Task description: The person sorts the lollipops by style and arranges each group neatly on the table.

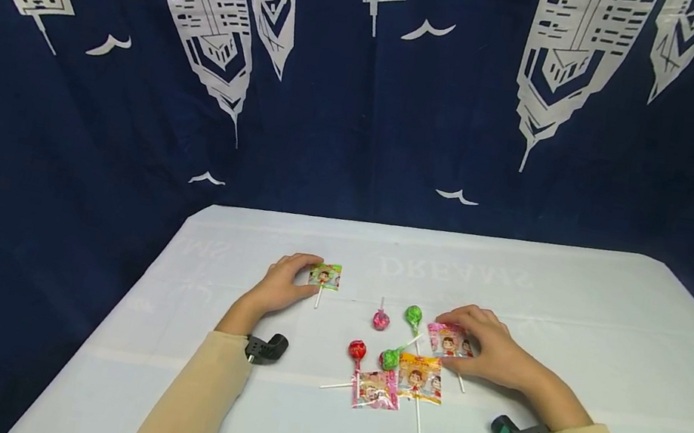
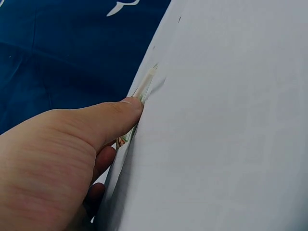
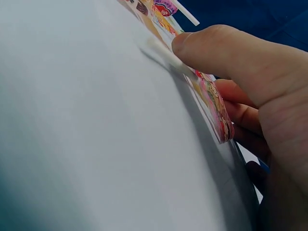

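Note:
My left hand (image 1: 282, 286) pinches a lollipop in a flat green wrapper (image 1: 326, 277) at its left side, the stick pointing toward me. In the left wrist view the thumb (image 2: 122, 113) lies against it, by its white stick (image 2: 144, 84). To the right, my right hand (image 1: 493, 352) holds a lollipop in a flat pink wrapper (image 1: 445, 338) between thumb and fingers. The right wrist view shows that wrapper (image 3: 216, 108) edge-on above the white surface, the fingers behind it. An orange-wrapped lollipop (image 1: 420, 376) lies just below the right thumb.
Between the hands lie a small pink ball lollipop (image 1: 381, 320), a red one (image 1: 357, 349), two green ones, one farther back (image 1: 413, 314), and another flat pink-wrapped lollipop (image 1: 376, 390). A white cloth covers the table (image 1: 581, 302). A dark blue printed curtain (image 1: 361, 134) hangs behind.

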{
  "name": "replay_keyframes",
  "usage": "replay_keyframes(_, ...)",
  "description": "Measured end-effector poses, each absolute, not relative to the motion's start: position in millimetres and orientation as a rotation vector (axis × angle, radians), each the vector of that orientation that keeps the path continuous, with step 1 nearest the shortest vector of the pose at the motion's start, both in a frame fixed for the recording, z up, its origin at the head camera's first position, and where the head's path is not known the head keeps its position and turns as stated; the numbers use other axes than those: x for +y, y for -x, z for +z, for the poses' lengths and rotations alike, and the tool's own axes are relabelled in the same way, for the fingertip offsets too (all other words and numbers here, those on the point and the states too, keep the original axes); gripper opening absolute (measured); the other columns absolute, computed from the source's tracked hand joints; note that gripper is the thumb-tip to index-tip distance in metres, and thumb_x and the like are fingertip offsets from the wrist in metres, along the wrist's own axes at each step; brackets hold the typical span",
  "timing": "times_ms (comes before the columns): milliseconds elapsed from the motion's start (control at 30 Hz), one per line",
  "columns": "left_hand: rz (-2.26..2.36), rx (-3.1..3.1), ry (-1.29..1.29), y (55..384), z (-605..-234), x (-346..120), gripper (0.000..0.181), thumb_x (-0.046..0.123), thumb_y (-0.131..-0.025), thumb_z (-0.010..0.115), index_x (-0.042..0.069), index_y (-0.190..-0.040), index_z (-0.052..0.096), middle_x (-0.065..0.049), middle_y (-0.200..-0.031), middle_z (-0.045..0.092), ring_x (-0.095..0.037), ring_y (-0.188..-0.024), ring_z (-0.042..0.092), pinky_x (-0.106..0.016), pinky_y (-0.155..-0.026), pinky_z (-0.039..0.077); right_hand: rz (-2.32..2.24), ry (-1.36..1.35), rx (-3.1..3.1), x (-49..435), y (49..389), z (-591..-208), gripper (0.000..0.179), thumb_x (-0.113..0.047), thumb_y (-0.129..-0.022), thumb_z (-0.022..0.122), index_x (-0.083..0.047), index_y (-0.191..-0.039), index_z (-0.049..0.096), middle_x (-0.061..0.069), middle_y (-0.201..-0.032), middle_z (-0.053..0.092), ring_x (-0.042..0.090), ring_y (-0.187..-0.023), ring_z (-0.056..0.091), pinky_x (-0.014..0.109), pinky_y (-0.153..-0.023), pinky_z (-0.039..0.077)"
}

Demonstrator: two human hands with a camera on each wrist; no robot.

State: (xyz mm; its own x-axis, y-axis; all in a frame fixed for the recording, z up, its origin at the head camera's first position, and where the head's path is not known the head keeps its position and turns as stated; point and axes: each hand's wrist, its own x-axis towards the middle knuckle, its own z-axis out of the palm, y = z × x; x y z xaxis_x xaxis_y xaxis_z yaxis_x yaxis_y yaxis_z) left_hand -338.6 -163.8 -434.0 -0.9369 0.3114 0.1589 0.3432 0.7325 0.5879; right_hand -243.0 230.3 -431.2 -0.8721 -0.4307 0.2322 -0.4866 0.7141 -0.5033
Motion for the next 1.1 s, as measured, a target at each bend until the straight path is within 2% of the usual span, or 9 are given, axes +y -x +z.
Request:
replay_keyframes(233, -0.986, -2.875, 0.547, 336.9, -432.4, -162.7, 0.054, 0.025, -0.090, 0.073, 0.017, -0.140, 0.055, -0.006, -0.149, 0.053, -0.031, -0.140, 0.044, -0.053, -0.118, 0.026, 0.847, -0.787, -2.754, 232.0, 244.5, -428.8, 0.059, -0.034, -0.075, 0.086, -0.017, -0.127, 0.063, 0.001, -0.124, 0.061, 0.024, -0.117, 0.053, 0.052, -0.099, 0.043)
replay_keyframes(400, -0.981, -2.872, 0.550, 337.2, -432.0, -162.7, 0.054, 0.026, -0.090, 0.073, 0.017, -0.140, 0.055, -0.006, -0.149, 0.053, -0.031, -0.140, 0.044, -0.053, -0.118, 0.027, 0.877, -0.771, -2.745, 231.4, 244.9, -425.3, 0.060, -0.030, -0.077, 0.086, -0.015, -0.129, 0.062, 0.000, -0.124, 0.060, 0.022, -0.118, 0.056, 0.046, -0.100, 0.048)
replay_keyframes(567, -0.974, -2.885, 0.543, 337.4, -432.6, -163.4, 0.054, 0.026, -0.090, 0.073, 0.017, -0.141, 0.055, -0.005, -0.149, 0.053, -0.030, -0.140, 0.044, -0.052, -0.119, 0.027, 0.875, -0.754, -2.733, 230.3, 244.5, -424.9, 0.060, -0.028, -0.076, 0.086, -0.013, -0.129, 0.062, 0.001, -0.124, 0.059, 0.020, -0.117, 0.057, 0.042, -0.100, 0.049)
replay_keyframes(600, -0.974, -2.889, 0.540, 337.1, -432.5, -163.5, 0.055, 0.026, -0.090, 0.073, 0.017, -0.141, 0.055, -0.005, -0.149, 0.053, -0.029, -0.140, 0.044, -0.051, -0.119, 0.027, 0.883, -0.756, -2.719, 230.4, 244.3, -425.1, 0.060, -0.027, -0.076, 0.086, -0.012, -0.129, 0.062, 0.001, -0.123, 0.059, 0.020, -0.116, 0.057, 0.037, -0.101, 0.048)
replay_keyframes(700, -0.971, -2.892, 0.539, 337.3, -431.8, -162.8, 0.055, 0.026, -0.090, 0.073, 0.017, -0.141, 0.055, -0.005, -0.149, 0.053, -0.029, -0.141, 0.043, -0.051, -0.120, 0.026, 0.882, -0.741, -2.698, 231.3, 243.9, -424.9, 0.059, -0.026, -0.075, 0.087, -0.013, -0.128, 0.063, 0.000, -0.123, 0.058, 0.018, -0.116, 0.057, 0.032, -0.101, 0.047)
replay_keyframes(800, -0.971, -2.890, 0.537, 336.5, -432.0, -163.5, 0.055, 0.026, -0.090, 0.073, 0.017, -0.141, 0.055, -0.005, -0.148, 0.053, -0.029, -0.141, 0.044, -0.051, -0.119, 0.027, 0.865, -0.725, -2.686, 231.0, 244.4, -423.6, 0.059, -0.028, -0.076, 0.086, -0.014, -0.128, 0.063, 0.000, -0.122, 0.057, 0.016, -0.112, 0.058, 0.033, -0.098, 0.048)
replay_keyframes(900, -0.970, -2.882, 0.540, 337.0, -433.0, -164.1, 0.055, 0.026, -0.090, 0.074, 0.018, -0.141, 0.055, -0.004, -0.148, 0.054, -0.029, -0.139, 0.045, -0.051, -0.118, 0.028, 0.834, -0.703, -2.697, 230.2, 244.3, -421.5, 0.058, -0.032, -0.077, 0.085, -0.015, -0.129, 0.063, 0.000, -0.121, 0.057, 0.015, -0.107, 0.058, 0.041, -0.091, 0.050)
replay_keyframes(1100, -0.963, -2.887, 0.543, 337.9, -432.6, -165.0, 0.055, 0.027, -0.090, 0.074, 0.018, -0.141, 0.055, -0.004, -0.148, 0.054, -0.029, -0.139, 0.044, -0.051, -0.119, 0.028, 0.786, -0.697, -2.706, 227.2, 243.7, -417.7, 0.058, -0.032, -0.078, 0.084, -0.016, -0.129, 0.064, -0.001, -0.121, 0.057, 0.013, -0.101, 0.057, 0.038, -0.085, 0.051)
